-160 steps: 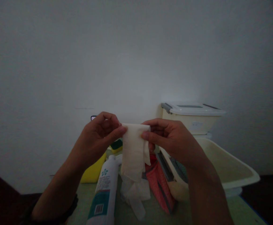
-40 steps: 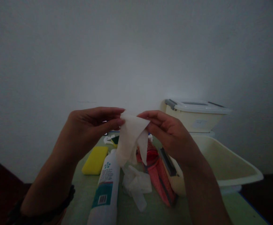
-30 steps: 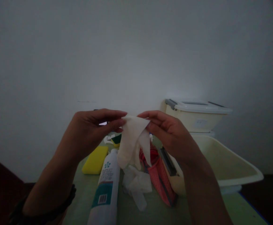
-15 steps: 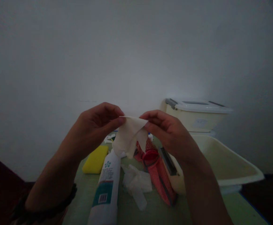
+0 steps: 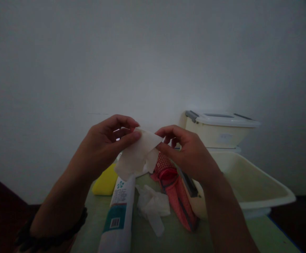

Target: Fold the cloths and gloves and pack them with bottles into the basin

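1. Evidently both hands are occupied: the left hand (image 5: 109, 144) pinches the upper left corner of a thin, limp white piece (image 5: 138, 153) between thumb and fingers.
2. The right hand (image 5: 186, 151) grips its right corner in the same way, thumb in front; the piece hangs in folds between the two hands, above the table (image 5: 145, 242) and partly in front of a white bottle's top end.
3. That white bottle (image 5: 125, 196) carries the most printing: a teal flower-like emblem (image 5: 120, 185), several lines of small dark text too blurred to read, then a teal panel (image 5: 110, 218) with a barcode (image 5: 115, 222) on a white patch.
4. A pale label (image 5: 224, 137) is stuck to the front of the lidded box (image 5: 208, 135) at right; its faint marks cannot be made out.
5. Between the bottle and a pink-red cloth item (image 5: 180, 203) lies a crumpled whitish piece (image 5: 153, 203), with no readable writing.
6. A yellow block (image 5: 104, 182) sits left of the bottle, and a cream basin (image 5: 270, 202) stands at right, in front of the box.
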Demonstrator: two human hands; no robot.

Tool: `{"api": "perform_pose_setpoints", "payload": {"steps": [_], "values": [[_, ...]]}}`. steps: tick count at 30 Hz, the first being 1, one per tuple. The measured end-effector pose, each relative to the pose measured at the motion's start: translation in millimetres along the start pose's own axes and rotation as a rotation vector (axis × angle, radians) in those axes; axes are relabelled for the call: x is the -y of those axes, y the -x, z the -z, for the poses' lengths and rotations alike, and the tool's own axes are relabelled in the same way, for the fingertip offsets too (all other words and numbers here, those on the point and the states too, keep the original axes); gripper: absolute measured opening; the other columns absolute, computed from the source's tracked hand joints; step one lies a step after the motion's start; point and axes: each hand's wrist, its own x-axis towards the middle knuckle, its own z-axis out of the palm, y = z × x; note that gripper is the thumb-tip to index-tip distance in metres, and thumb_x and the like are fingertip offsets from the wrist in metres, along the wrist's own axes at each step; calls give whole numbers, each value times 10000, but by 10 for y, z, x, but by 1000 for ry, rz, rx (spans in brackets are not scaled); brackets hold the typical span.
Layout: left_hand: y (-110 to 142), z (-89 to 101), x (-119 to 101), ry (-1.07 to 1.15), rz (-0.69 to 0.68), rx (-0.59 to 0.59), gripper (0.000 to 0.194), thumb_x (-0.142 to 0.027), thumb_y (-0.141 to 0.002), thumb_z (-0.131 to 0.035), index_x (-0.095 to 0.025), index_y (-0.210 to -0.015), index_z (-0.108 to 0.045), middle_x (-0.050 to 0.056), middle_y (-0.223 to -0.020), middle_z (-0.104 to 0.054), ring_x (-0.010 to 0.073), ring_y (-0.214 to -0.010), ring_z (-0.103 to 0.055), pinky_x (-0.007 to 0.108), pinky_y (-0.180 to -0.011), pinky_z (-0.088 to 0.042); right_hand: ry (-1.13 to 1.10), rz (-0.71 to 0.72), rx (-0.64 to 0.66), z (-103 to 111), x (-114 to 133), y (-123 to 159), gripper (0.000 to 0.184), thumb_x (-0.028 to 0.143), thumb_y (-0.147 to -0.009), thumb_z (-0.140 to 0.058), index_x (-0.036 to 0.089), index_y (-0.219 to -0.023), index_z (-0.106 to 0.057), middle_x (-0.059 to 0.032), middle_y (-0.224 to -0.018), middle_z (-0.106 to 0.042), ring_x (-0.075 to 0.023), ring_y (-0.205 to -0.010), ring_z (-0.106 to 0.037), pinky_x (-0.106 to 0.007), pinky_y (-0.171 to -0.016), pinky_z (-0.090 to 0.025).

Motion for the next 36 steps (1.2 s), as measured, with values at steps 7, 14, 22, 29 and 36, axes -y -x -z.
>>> {"api": "perform_pose_setpoints", "payload": {"steps": [7, 14, 22, 29, 36], "values": [[12, -46, 7, 52, 7, 48, 138, -251, -741, -724, -215, -839, -632, -30, -750, -658, 102, -623, -614, 152, -498, -490, 0, 63, -22, -56, -33, 4, 129, 194, -765, -649, 181, -892, -663, 31, -728, -586, -75, -593, -480, -214, -557, -394], [-2, -66, -42, 58, 9, 50, 131, -204, -731, -732, -189, -810, -629, -35, -755, -648, 86, -686, -622, 144, -593, -512, -97, 8, -35, -59, -45, -7, 99, 209, -761, -648, 184, -855, -669, 7, -745, -625, -108, -630, -555, -238, -568, -435], [-5, -71, -33, 67, -9, 11, 134, -182, -715, -740, -188, -789, -628, -42, -720, -632, 71, -641, -588, 128, -553, -477, -183, -89, 43, -28, -35, 15, 137, 212, -796, -603, 202, -922, -654, 34, -667, -588, -75, -547, -495, -208, -505, -398], [-7, -63, 2, 99, -40, -45, 133, -207, -729, -728, -192, -800, -617, -27, -726, -634, 89, -627, -578, 151, -522, -462, -180, -53, 107, -2, 55, 45, 262, 250, -806, -600, 210, -1064, -619, -27, -992, -611, -105, -743, -517, -223, -579, -400], [13, -82, -51, 54, -44, -25, 142, -234, -731, -717, -190, -800, -600, -14, -716, -636, 117, -628, -586, 195, -534, -480, -67, 5, 75, 2, 103, 51, 367, 435, -794, -623, 195, -1072, -626, -48, -1023, -603, -145, -837, -537, -269, -706, -428]]}}
